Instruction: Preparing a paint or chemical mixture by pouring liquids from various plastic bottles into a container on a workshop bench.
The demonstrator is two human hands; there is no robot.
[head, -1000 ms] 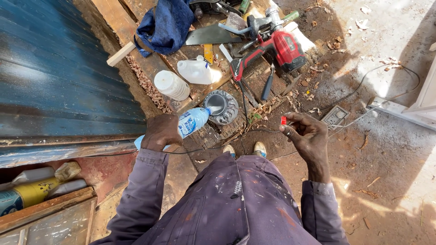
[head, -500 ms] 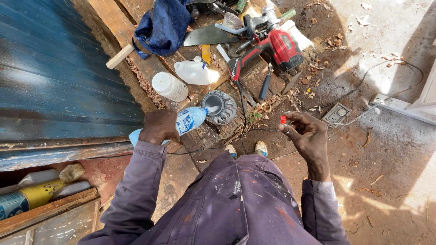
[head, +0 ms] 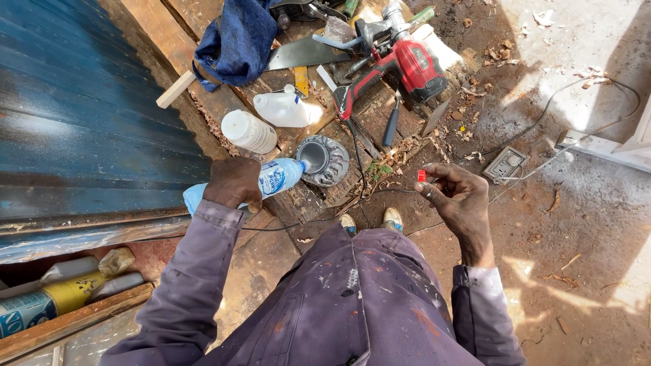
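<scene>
your left hand [head: 234,183] tips a clear water bottle [head: 268,180] toward the grey round part [head: 325,160], your right hand [head: 458,200] pinches its red cap [head: 422,175].

the bottle lies almost level, long axis running from your left wrist out to the right and a little up, open neck just at the rim of the grey part; your left fingers are wrapped around its middle, so that hand is the nearer one. the cap sits to the right of the neck, well apart, nipped between right thumb and forefinger with the other fingers loosely curled. the bottle's label is a blue-and-white band near the neck. beyond, on the wooden planks [head: 169,41], a white ribbed jar [head: 249,131] and a white jug [head: 285,108] lie on their sides; farther up, a red power drill [head: 407,64], a blue cloth [head: 237,37]. a yellow-labelled can [head: 47,301] lies at lower left.
</scene>
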